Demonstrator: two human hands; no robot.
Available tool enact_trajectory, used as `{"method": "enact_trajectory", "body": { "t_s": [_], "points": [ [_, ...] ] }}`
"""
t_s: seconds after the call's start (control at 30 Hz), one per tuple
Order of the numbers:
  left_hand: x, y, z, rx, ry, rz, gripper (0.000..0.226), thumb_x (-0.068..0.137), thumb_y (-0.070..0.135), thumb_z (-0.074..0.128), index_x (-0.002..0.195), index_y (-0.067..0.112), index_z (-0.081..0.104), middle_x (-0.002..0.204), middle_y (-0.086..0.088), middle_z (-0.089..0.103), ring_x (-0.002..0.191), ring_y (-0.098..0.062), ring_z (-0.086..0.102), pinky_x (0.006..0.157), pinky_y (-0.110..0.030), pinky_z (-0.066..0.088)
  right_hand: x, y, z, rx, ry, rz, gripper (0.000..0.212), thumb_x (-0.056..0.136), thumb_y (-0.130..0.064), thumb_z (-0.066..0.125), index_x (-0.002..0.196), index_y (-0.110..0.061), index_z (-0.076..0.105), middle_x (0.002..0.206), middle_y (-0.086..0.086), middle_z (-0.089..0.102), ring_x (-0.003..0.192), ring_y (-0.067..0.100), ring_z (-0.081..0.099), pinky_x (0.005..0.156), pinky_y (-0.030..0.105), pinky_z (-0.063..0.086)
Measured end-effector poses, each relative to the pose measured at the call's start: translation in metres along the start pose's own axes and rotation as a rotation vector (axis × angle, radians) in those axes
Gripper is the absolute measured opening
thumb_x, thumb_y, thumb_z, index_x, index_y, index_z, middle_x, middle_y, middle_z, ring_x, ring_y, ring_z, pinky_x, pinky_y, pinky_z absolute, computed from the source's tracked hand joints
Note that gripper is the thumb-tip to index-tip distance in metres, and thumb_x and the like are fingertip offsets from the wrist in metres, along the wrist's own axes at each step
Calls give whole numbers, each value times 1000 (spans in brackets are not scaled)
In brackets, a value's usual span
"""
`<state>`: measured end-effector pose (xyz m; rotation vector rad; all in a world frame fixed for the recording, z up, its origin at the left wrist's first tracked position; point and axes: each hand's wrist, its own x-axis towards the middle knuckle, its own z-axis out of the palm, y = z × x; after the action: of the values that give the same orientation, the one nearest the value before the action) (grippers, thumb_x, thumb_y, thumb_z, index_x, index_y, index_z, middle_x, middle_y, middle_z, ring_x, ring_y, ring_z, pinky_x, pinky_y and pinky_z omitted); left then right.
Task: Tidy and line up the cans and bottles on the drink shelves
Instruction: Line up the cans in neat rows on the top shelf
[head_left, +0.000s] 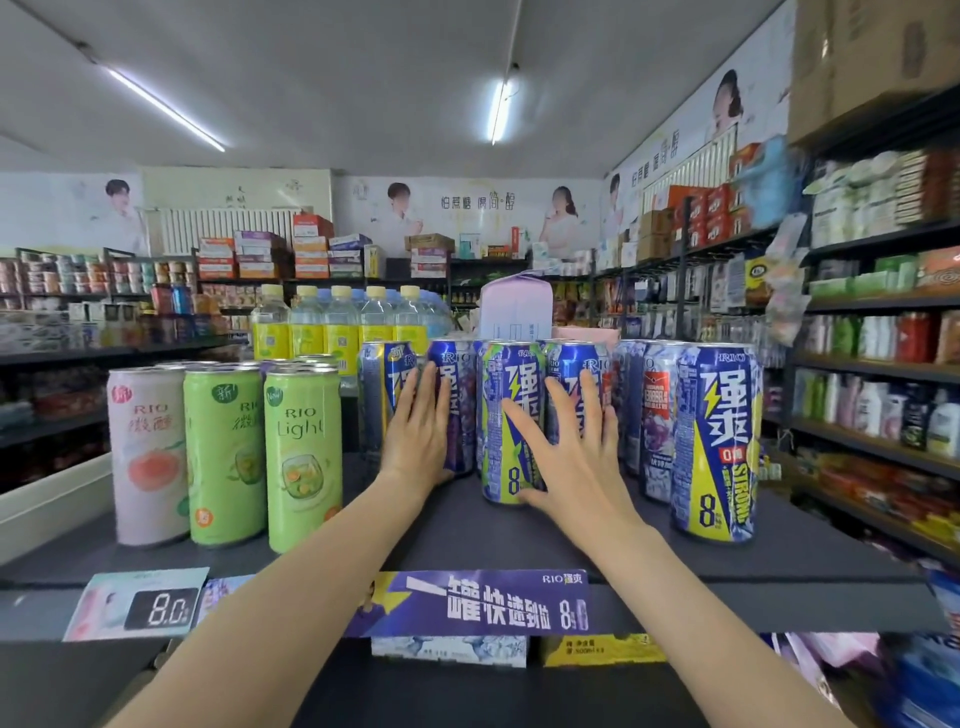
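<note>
Blue cans (511, 421) are sitting unevenly behind the shelf strip (467, 605); left hand (418, 436) and right hand (574, 457), fingers flat (gripping nothing), are pressing them; lining-up seemingly midway.

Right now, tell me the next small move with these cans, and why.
Probably push the green-and-blue can back a little with the right hand. It seems to stand forward of the blue cans beside it, where the left hand rests flat.

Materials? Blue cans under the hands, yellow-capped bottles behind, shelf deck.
Blue cans: likely aluminium, glossy printed wrap, silver rims showing. Yellow-capped bottles: clear plastic, see-through above the yellow labels. Shelf deck: dark matte, probably painted metal; not certain.
</note>
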<state>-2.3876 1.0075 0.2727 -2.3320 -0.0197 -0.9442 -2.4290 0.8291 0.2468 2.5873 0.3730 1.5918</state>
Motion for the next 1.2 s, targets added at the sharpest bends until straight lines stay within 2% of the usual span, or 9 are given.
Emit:
{"method": "enact_trajectory", "body": {
  "t_s": [0.37, 0.7, 0.8, 0.9, 0.93, 1.0, 1.03, 1.1, 1.2],
  "points": [
    [7, 17, 0, 175, 4, -49, 95, 93, 59, 29, 139, -14, -12, 149, -36, -3, 137, -49, -8, 95, -60, -20, -1, -2, -4, 32, -67, 15, 112, 44, -41, 91, 141, -29, 38, 143, 24, 37, 137, 42, 6, 96, 68, 30],
    [8, 12, -1, 172, -27, 10, 94, 94, 57, 30, 138, -13, -15, 152, -30, -4, 140, -44, -11, 99, -55, -21, 0, -1, -5, 16, -46, 19, 114, 38, -43, 92, 138, -29, 38, 137, 23, 45, 135, 44, 15, 93, 67, 34],
    [0, 0, -3, -59, 68, 56, 92, 91, 52, 42, 146, -1, -9, 154, -23, -5, 142, -37, -12, 106, -52, -20, 0, -2, -11, 29, -132, 31, 108, 49, -42, 89, 142, -29, 35, 142, 23, 38, 138, 45, 8, 99, 67, 28],
    [-12, -11, -7, -392, 318, -86, 93, 77, 32, 67, 150, 15, 12, 155, -20, 10, 142, -40, 8, 110, -59, 1, 0, -4, -20, 64, -228, 16, 98, 70, -38, 79, 148, -32, 20, 153, 21, 17, 141, 44, -9, 107, 65, 13],
    [-15, -13, -9, -539, 308, -184, 95, 78, 27, 68, 150, 19, 8, 155, -22, 5, 141, -43, 6, 110, -60, 10, 0, -3, -22, 79, -257, 10, 96, 76, -37, 74, 149, -34, 13, 155, 19, 10, 141, 43, -16, 109, 64, 8],
    [-19, -15, -12, -920, 133, -374, 95, 88, 16, 60, 148, 25, -13, 153, -21, -19, 141, -45, -3, 109, -59, 22, 0, -3, -24, 93, -291, 1, 93, 82, -39, 68, 149, -35, 3, 156, 15, 0, 139, 40, -24, 110, 62, 2],
    [-20, -15, -13, -1069, 63, -444, 96, 90, 11, 57, 145, 31, -18, 152, -19, -23, 141, -45, 2, 107, -56, 29, 1, -3, -25, 96, -300, 0, 93, 83, -39, 67, 149, -36, 1, 157, 15, -2, 139, 40, -26, 111, 61, 1],
    [-21, -14, -9, -1229, 34, -512, 102, 89, 4, 57, 141, 44, -21, 154, -19, -10, 136, -43, 21, 101, -54, 37, 2, -1, -23, 112, -307, 1, 94, 83, -40, 67, 149, -37, 0, 157, 14, -3, 138, 39, -26, 111, 61, 1],
    [-21, -19, -5, -1305, 48, -499, 108, 85, 2, 63, 139, 53, -15, 147, -21, 18, 125, -40, 40, 97, -52, 41, 3, -1, -24, 124, -312, 3, 94, 82, -40, 68, 149, -38, 2, 157, 13, -2, 139, 38, -26, 111, 61, 1]
  ]
}}
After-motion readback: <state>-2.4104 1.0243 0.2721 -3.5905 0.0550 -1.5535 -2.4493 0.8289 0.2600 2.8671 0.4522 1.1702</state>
